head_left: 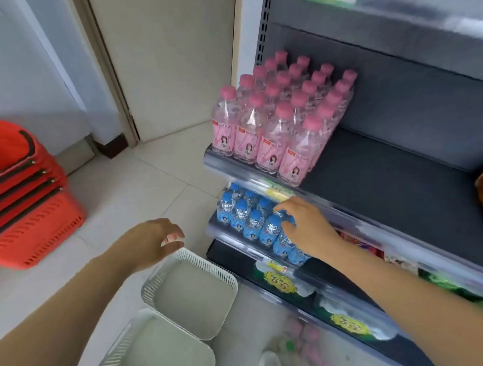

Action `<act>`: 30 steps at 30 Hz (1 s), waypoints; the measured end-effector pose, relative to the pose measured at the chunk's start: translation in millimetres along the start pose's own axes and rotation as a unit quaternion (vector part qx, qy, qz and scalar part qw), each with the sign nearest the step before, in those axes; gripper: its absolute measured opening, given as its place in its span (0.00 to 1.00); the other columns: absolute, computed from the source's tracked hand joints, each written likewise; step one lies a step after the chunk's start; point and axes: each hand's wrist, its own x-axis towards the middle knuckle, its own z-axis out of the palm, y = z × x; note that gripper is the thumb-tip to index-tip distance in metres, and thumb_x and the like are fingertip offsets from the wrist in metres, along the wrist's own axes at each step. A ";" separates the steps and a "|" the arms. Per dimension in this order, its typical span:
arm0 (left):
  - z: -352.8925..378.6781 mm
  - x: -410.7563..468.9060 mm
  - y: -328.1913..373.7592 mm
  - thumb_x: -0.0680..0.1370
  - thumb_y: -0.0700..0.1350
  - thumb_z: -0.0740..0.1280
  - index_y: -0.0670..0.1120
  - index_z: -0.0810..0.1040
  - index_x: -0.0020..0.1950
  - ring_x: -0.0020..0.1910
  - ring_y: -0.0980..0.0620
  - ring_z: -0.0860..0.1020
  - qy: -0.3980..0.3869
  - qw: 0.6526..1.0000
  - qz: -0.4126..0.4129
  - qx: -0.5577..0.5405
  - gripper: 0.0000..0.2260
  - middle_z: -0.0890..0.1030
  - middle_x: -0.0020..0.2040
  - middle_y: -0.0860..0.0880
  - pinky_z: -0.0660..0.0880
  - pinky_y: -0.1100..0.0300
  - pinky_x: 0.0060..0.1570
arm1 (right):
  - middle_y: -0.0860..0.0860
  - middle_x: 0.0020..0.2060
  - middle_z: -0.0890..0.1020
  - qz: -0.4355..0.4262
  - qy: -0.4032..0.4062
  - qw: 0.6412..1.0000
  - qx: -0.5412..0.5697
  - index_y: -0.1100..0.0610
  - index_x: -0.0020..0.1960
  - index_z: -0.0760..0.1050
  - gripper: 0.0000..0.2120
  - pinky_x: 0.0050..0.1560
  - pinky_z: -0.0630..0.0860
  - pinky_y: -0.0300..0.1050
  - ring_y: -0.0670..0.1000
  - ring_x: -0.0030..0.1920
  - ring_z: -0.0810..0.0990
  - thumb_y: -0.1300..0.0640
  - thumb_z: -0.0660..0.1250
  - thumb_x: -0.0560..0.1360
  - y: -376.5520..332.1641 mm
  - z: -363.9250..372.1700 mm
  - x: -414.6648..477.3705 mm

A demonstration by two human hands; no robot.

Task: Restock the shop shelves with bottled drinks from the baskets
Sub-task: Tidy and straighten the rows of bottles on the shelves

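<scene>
pink-capped bottles (278, 122) stand on the upper shelf (390, 177), blue-capped bottles (253, 223) below, white baskets (191, 295) on the floor (138, 182).

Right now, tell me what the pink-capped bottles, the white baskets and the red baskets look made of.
Pink-capped bottles: clear glossy plastic, it seems; see-through walls catch highlights, labels printed. White baskets: matte moulded plastic, judging by slotted rims. Red baskets: probably plastic too; slotted walls, dark handles.
</scene>
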 end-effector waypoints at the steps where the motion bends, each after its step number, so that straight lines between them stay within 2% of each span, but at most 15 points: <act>1: 19.4 5.2 -5.0 0.77 0.53 0.65 0.54 0.79 0.55 0.47 0.56 0.78 -0.004 1.000 0.006 -0.005 0.09 0.78 0.48 0.56 0.73 0.61 0.49 | 0.49 0.63 0.71 -0.001 -0.004 1.000 -0.001 0.53 0.65 0.71 0.16 0.62 0.64 0.39 0.49 0.63 0.71 0.62 0.60 0.78 7.3 14.3 1.9; 7: 144.9 52.2 -21.6 0.78 0.53 0.64 0.54 0.78 0.55 0.50 0.54 0.78 -0.015 0.999 0.035 -0.024 0.09 0.78 0.50 0.55 0.74 0.59 0.51 | 0.50 0.62 0.72 -0.011 -0.008 1.000 -0.011 0.54 0.65 0.72 0.16 0.64 0.66 0.42 0.50 0.64 0.71 0.61 0.61 0.78 70.5 116.2 9.5; 11: 230.2 86.2 -23.0 0.78 0.51 0.64 0.52 0.79 0.57 0.48 0.54 0.77 0.002 0.997 0.077 -0.019 0.10 0.79 0.50 0.53 0.67 0.68 0.41 | 0.50 0.63 0.71 -0.005 -0.008 0.999 -0.050 0.53 0.66 0.70 0.17 0.61 0.67 0.45 0.52 0.64 0.70 0.60 0.61 0.78 120.6 186.2 14.1; 13: 266.1 101.9 -22.9 0.78 0.49 0.65 0.51 0.80 0.56 0.48 0.51 0.78 0.015 0.995 0.092 -0.023 0.09 0.79 0.49 0.51 0.68 0.65 0.41 | 0.50 0.65 0.70 0.009 -0.013 0.998 -0.065 0.53 0.68 0.69 0.18 0.63 0.67 0.46 0.52 0.65 0.69 0.59 0.61 0.78 142.4 215.8 15.4; 15: 302.7 117.0 -20.0 0.76 0.48 0.68 0.50 0.81 0.55 0.46 0.48 0.79 0.028 0.992 0.118 -0.033 0.09 0.80 0.47 0.49 0.73 0.59 0.45 | 0.50 0.67 0.70 0.024 -0.003 0.997 -0.072 0.53 0.69 0.67 0.20 0.65 0.65 0.46 0.52 0.67 0.67 0.57 0.61 0.78 165.9 242.8 13.6; 18: 351.2 123.7 -9.2 0.75 0.47 0.70 0.48 0.82 0.53 0.39 0.51 0.76 0.032 0.989 0.141 -0.039 0.08 0.80 0.44 0.50 0.76 0.55 0.46 | 0.51 0.66 0.72 0.045 0.019 0.995 -0.082 0.54 0.69 0.68 0.20 0.62 0.65 0.44 0.53 0.66 0.69 0.57 0.61 0.78 200.0 278.0 2.7; 23: 403.1 98.6 14.0 0.75 0.47 0.69 0.50 0.82 0.51 0.36 0.53 0.73 0.030 0.986 0.160 -0.028 0.07 0.75 0.41 0.55 0.76 0.54 0.44 | 0.53 0.64 0.74 0.078 0.037 0.994 -0.066 0.56 0.67 0.71 0.19 0.60 0.68 0.45 0.55 0.63 0.72 0.61 0.62 0.76 243.1 319.6 -45.3; 25: 414.6 86.4 23.7 0.76 0.49 0.68 0.52 0.81 0.50 0.38 0.52 0.75 0.018 0.988 0.154 -0.020 0.05 0.75 0.41 0.55 0.76 0.52 0.45 | 0.53 0.65 0.73 0.093 0.026 0.994 -0.052 0.56 0.68 0.69 0.19 0.60 0.69 0.46 0.54 0.64 0.71 0.60 0.61 0.77 258.2 332.0 -70.5; 30: 438.9 68.3 55.6 0.76 0.48 0.68 0.49 0.82 0.49 0.37 0.50 0.76 0.024 0.989 0.149 0.005 0.06 0.76 0.41 0.51 0.76 0.53 0.43 | 0.53 0.63 0.74 0.129 0.019 0.991 -0.028 0.55 0.68 0.69 0.19 0.61 0.71 0.50 0.53 0.61 0.73 0.60 0.62 0.77 300.5 366.6 -120.3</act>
